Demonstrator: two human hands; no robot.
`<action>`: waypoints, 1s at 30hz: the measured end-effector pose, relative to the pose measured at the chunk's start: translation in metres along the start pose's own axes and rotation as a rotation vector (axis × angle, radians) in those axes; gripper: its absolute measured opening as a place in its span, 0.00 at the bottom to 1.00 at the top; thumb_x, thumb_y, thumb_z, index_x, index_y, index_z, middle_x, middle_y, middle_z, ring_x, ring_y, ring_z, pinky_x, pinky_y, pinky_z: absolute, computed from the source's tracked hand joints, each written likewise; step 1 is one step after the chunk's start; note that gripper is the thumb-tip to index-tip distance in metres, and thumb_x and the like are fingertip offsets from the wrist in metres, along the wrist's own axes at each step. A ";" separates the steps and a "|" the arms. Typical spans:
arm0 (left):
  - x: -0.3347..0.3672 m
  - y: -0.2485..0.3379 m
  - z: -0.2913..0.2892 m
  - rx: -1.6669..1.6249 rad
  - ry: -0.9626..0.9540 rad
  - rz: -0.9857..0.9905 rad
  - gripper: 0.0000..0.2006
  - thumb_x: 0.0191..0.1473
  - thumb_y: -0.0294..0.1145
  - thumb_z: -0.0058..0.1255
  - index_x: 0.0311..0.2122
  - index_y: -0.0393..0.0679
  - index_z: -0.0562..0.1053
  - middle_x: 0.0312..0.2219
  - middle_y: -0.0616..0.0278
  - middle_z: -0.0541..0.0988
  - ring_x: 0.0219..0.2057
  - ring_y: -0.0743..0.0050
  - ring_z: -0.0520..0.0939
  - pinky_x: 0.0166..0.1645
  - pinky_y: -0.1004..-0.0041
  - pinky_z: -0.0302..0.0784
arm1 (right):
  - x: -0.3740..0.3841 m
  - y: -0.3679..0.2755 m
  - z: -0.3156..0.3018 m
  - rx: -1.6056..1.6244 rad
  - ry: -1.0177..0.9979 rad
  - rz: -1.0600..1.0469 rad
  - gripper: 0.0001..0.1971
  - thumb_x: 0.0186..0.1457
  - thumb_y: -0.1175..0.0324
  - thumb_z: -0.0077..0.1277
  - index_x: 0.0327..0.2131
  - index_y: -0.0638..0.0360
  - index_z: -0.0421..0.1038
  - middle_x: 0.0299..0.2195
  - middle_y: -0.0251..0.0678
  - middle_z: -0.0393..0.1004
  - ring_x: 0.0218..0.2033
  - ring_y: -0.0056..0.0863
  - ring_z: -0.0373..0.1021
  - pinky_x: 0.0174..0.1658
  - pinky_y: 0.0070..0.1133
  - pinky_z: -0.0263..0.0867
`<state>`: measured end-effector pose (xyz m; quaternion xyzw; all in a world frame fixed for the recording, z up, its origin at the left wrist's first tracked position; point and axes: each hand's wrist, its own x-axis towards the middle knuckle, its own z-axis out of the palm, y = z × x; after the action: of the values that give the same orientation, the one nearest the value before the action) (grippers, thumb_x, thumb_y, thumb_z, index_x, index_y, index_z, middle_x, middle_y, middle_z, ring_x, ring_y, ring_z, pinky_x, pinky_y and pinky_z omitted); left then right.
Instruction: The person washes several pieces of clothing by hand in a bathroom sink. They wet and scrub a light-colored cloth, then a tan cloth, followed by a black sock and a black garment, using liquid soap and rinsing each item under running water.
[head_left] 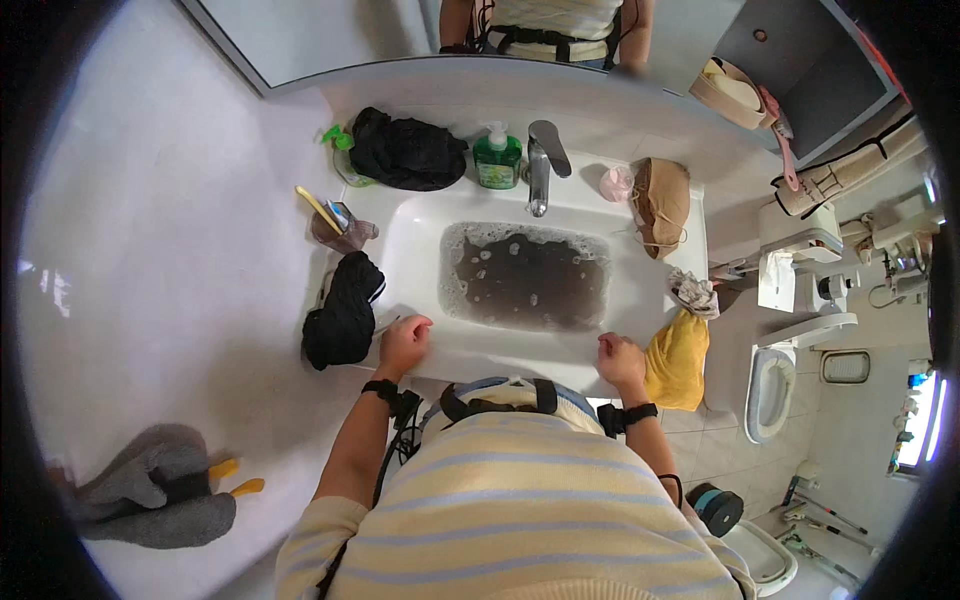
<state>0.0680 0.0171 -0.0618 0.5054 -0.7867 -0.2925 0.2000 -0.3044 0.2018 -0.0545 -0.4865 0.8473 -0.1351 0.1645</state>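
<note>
My left hand (405, 345) rests closed on the left front rim of the white sink (400, 250), with nothing seen in it. Beside it lies a bundle of black cloth (343, 315). Across the basin my right hand (621, 361) is also closed on the front rim, next to a yellow cloth (679, 360). Dark, murky water (530, 275) with suds at its edges fills the basin between my hands; whatever lies under it is hidden. Above the water stands a chrome faucet (541, 165).
Behind the basin are a green pump bottle (498, 160), black cloth (405, 150) and a tan fabric item (662, 205). A cup with toothbrushes (345, 232) stands at left, a crumpled patterned cloth (693, 293) at right. Further right is a toilet (771, 390); grey cloth (165, 490) lies lower left.
</note>
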 end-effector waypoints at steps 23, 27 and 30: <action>0.010 -0.010 0.008 0.120 0.086 -0.197 0.06 0.48 0.32 0.48 0.30 0.49 0.76 0.21 0.58 0.78 0.23 0.59 0.79 0.29 0.65 0.72 | 0.002 -0.005 0.000 -0.015 -0.013 0.106 0.10 0.50 0.62 0.44 0.32 0.52 0.74 0.30 0.47 0.74 0.33 0.47 0.71 0.37 0.37 0.67; 0.007 -0.009 0.008 0.140 0.080 -0.200 0.07 0.48 0.33 0.48 0.31 0.49 0.76 0.21 0.58 0.78 0.23 0.61 0.79 0.29 0.66 0.72 | 0.002 -0.001 0.001 -0.022 -0.016 0.097 0.11 0.51 0.61 0.43 0.32 0.52 0.73 0.30 0.47 0.74 0.33 0.48 0.71 0.38 0.38 0.67; 0.006 -0.006 0.007 0.161 0.057 -0.216 0.06 0.47 0.32 0.47 0.30 0.51 0.76 0.22 0.57 0.79 0.25 0.56 0.79 0.31 0.63 0.73 | 0.002 -0.001 0.002 -0.038 -0.026 0.099 0.11 0.51 0.60 0.42 0.32 0.52 0.73 0.30 0.47 0.74 0.33 0.48 0.71 0.38 0.38 0.67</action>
<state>0.0653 0.0117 -0.0706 0.6097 -0.7426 -0.2339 0.1485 -0.3038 0.1991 -0.0566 -0.4489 0.8705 -0.1044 0.1727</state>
